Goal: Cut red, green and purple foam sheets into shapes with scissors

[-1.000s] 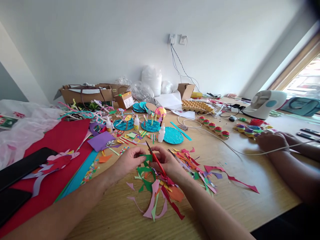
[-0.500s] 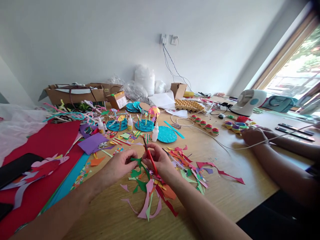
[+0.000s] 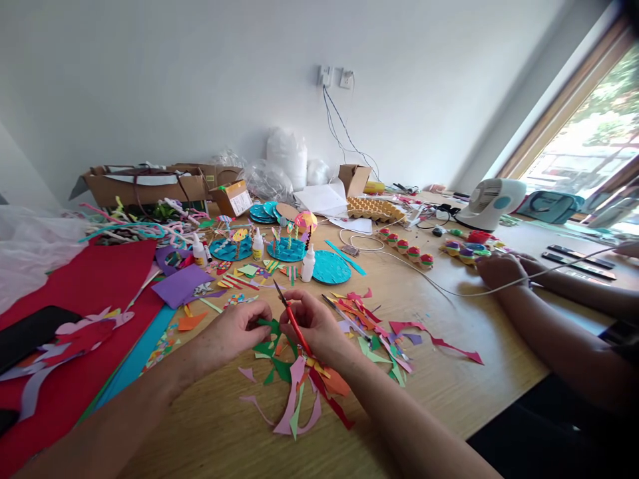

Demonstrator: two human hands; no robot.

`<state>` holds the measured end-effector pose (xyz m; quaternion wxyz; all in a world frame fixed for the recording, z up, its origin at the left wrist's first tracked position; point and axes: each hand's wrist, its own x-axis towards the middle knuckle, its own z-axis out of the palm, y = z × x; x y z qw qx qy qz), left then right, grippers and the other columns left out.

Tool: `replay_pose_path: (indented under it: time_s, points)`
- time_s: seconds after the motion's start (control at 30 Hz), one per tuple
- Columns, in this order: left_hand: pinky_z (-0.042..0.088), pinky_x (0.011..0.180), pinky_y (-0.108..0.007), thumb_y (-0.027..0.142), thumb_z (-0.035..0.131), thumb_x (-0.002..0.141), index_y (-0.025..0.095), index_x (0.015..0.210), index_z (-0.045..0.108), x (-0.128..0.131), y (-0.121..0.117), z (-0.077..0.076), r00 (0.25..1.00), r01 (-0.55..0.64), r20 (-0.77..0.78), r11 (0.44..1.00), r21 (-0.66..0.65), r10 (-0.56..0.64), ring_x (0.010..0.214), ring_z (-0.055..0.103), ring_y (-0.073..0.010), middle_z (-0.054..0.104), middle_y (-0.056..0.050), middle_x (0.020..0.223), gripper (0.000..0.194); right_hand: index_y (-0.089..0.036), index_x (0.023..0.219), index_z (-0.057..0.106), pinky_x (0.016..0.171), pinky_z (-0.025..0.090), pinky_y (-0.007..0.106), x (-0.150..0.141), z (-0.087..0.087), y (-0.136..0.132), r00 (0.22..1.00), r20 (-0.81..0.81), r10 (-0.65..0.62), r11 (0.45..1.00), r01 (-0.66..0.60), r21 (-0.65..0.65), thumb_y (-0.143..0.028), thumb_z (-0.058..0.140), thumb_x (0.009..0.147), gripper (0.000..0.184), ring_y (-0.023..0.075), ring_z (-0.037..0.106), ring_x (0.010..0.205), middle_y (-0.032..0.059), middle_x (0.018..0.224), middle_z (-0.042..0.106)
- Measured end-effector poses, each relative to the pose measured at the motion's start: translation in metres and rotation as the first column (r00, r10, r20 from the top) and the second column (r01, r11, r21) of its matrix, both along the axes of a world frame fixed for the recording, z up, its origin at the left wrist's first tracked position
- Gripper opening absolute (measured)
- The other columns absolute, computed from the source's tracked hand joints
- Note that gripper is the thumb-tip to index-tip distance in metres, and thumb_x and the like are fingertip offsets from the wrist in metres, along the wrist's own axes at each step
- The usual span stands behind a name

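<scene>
My left hand (image 3: 249, 327) pinches a piece of green paper (image 3: 271, 327) between thumb and fingers. Close beside it, my right hand (image 3: 315, 326) is closed around a pair of scissors (image 3: 294, 319) with red handles, their dark blades pointing up and away from me. The right fingertips are near the green paper; whether they also touch it I cannot tell. Below both hands lies a heap of paper scraps (image 3: 294, 399) in pink, green, red and orange. Right of my right hand, a pen (image 3: 354, 320) rests among more cut scraps.
Blue discs with small paper decorations (image 3: 285, 249), a plain blue disc (image 3: 331, 267) and glue bottles (image 3: 308, 263) stand ahead. Red sheets (image 3: 114, 279) and purple paper (image 3: 180, 286) lie left. At right, a co-worker's hands (image 3: 502, 271) are beside painted egg-carton pieces (image 3: 466, 251); a white cable (image 3: 479, 294) crosses there.
The scissors have tilted further left, their tips now pointing up-left. My left hand and the green paper have shifted slightly left and down. The whole view has moved a little.
</scene>
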<state>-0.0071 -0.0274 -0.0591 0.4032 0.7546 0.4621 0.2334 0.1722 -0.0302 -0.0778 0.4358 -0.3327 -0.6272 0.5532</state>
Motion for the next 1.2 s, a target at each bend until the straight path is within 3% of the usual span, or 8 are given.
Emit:
replay_pose_path:
  time_s: [0.27,0.43,0.57,0.67,0.73,1.0,1.1,1.2]
  points:
    - [0.042,0.066,-0.028,0.033,0.056,0.072,0.017,0.078,0.059,0.009,-0.003,0.011,0.957,-0.028,0.283,0.99,-0.137,0.067,0.073,0.054,-0.0157,0.059,0.0,0.076,0.017,-0.021,0.097,0.047,0.046,0.031,0.019,-0.008,0.002,0.0,0.982,-0.137,-0.132,0.991,0.129,-0.031,-0.024,0.068,0.063,0.04,0.0075,0.041,0.049,-0.0062,0.062,0.05]
    - [0.04,0.058,-0.025,0.033,0.06,0.068,0.018,0.066,0.061,0.014,-0.006,0.01,0.922,-0.097,0.357,0.983,-0.159,0.149,0.06,0.05,-0.0125,0.058,0.003,0.061,0.015,-0.023,0.099,0.045,0.046,0.033,0.02,-0.008,0.004,0.003,0.983,-0.13,-0.127,0.992,0.125,-0.02,-0.029,0.068,0.065,0.042,0.0076,0.042,0.049,-0.0055,0.066,0.052]
    - [0.042,0.057,-0.024,0.031,0.059,0.069,0.018,0.064,0.061,0.003,-0.006,0.014,0.904,-0.142,0.381,0.977,-0.157,0.192,0.057,0.052,-0.0109,0.058,0.004,0.059,0.014,-0.022,0.101,0.049,0.052,0.036,0.022,0.007,0.007,0.007,0.958,0.237,-0.16,0.984,0.136,0.115,-0.029,0.062,0.072,0.033,0.0104,0.047,0.056,-0.0034,0.068,0.055]
    - [0.045,0.06,-0.025,0.031,0.06,0.068,0.018,0.066,0.06,-0.005,-0.009,0.018,0.891,-0.177,0.378,0.959,-0.223,0.253,0.06,0.057,-0.0117,0.061,0.003,0.062,0.014,-0.02,0.096,0.057,0.053,0.033,0.022,0.016,0.004,0.006,0.733,0.646,-0.215,0.973,0.104,0.206,-0.024,0.065,0.068,0.03,0.013,0.049,0.06,-0.0007,0.068,0.059]
    - [0.046,0.06,-0.025,0.032,0.061,0.066,0.017,0.065,0.059,-0.007,-0.011,0.02,0.887,-0.2,0.364,0.947,-0.252,0.284,0.06,0.058,-0.012,0.063,0.002,0.062,0.015,-0.02,0.094,0.059,0.052,0.032,0.022,0.017,-0.002,0.004,0.659,0.729,-0.188,0.977,0.05,0.208,-0.02,0.064,0.069,0.026,0.0129,0.049,0.06,-0.0002,0.068,0.059]
    - [0.043,0.049,-0.023,0.03,0.059,0.065,0.018,0.071,0.054,-0.008,-0.022,0.023,0.898,-0.227,0.31,0.933,-0.278,0.311,0.048,0.054,-0.0097,0.061,0.004,0.057,0.015,-0.019,0.097,0.049,0.042,0.029,0.018,0.013,0.004,0.007,0.94,0.316,-0.129,0.983,0.164,-0.086,-0.02,0.061,0.066,0.033,0.0063,0.037,0.043,-0.0096,0.054,0.045]
    - [0.041,0.047,-0.022,0.03,0.061,0.065,0.019,0.077,0.055,-0.008,-0.024,0.022,0.902,-0.232,0.294,0.93,-0.284,0.315,0.049,0.053,-0.0103,0.059,0.005,0.055,0.017,-0.02,0.096,0.047,0.039,0.027,0.018,0.022,0.013,0.005,0.965,0.209,-0.156,0.973,0.187,-0.137,-0.025,0.063,0.064,0.037,0.0062,0.036,0.039,-0.0106,0.052,0.044]
    - [0.04,0.045,-0.022,0.03,0.063,0.062,0.018,0.075,0.056,-0.007,-0.026,0.021,0.897,-0.234,0.295,0.92,-0.314,0.329,0.049,0.051,-0.0106,0.058,0.005,0.052,0.019,-0.02,0.095,0.047,0.04,0.026,0.018,0.038,0.013,0.002,0.94,0.294,-0.174,0.974,0.208,-0.088,-0.027,0.063,0.065,0.035,0.0068,0.035,0.041,-0.0103,0.051,0.044]
